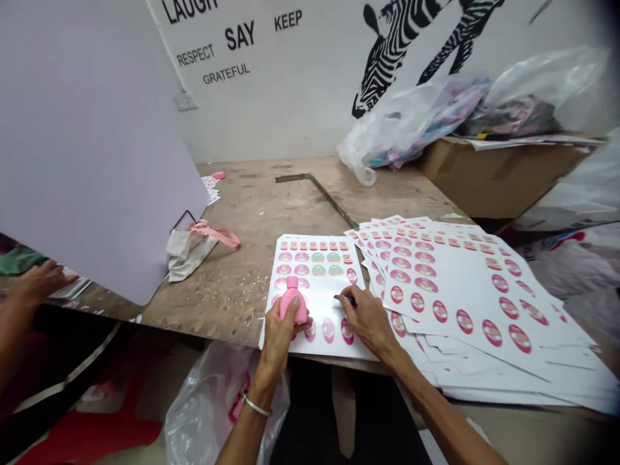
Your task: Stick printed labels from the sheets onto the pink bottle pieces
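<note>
A small pink bottle (pixel 293 305) with a pink cap is held upright in my left hand (pixel 279 332), thumb across its front. The fingers of my right hand (pixel 363 316) pinch a thin dark tool (pixel 343 299), its tip pointing left, just over the sticker sheet. Under both hands lies a white sticker sheet (pixel 317 284) with rows of pink oval stickers, several green ones and a bare area in the middle. Beside it on the right, a spread pile of similar sheets (pixel 465 271) covers the table.
On the wooden table (pixel 252 206) lie a bent metal bar (pixel 334 203) and a cloth pouch (pixel 188 255) with a pink strap. A large pale board (pixel 97 148) and another person's hand (pixel 41 281) are left. A cardboard box (pixel 494 174) and plastic bags (pixel 416 123) stand back right.
</note>
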### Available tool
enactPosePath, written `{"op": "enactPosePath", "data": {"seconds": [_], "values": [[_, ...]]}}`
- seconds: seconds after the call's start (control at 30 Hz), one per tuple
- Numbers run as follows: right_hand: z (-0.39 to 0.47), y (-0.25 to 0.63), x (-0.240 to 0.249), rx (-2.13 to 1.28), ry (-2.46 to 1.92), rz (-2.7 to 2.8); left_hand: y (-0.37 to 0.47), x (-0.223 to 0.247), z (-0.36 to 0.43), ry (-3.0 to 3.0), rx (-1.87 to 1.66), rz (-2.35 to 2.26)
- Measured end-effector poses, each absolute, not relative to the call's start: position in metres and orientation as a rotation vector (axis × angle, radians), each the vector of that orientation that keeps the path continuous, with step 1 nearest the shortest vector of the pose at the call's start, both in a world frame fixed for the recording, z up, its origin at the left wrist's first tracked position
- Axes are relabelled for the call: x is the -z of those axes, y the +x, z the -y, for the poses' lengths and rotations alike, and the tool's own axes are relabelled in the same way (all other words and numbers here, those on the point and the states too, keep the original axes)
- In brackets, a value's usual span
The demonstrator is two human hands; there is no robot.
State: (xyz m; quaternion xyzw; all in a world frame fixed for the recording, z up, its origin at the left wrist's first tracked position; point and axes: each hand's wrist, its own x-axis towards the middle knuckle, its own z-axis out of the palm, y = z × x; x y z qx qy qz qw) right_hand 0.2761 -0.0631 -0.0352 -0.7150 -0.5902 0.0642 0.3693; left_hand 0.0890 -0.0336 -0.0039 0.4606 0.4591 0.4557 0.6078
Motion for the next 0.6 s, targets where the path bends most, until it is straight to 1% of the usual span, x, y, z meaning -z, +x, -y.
{"op": "enactPosePath", "data": {"seconds": [0.17,0.27,0.4,0.6], "values": [[0.053,0.260,0.047,0.192,-1.852,1.647,0.102,0.010,0.025,1.055,-1.005,-1.019],[0.054,0.258,0.049,0.315,-1.878,1.676,0.106,0.013,0.024,1.074,-0.993,-1.009],[0.055,0.260,0.049,0.299,-1.877,1.703,0.105,0.015,0.022,1.132,-0.961,-1.024],[0.053,0.263,0.051,0.115,-1.809,1.660,0.104,0.016,0.021,1.206,-0.901,-1.036]]}}
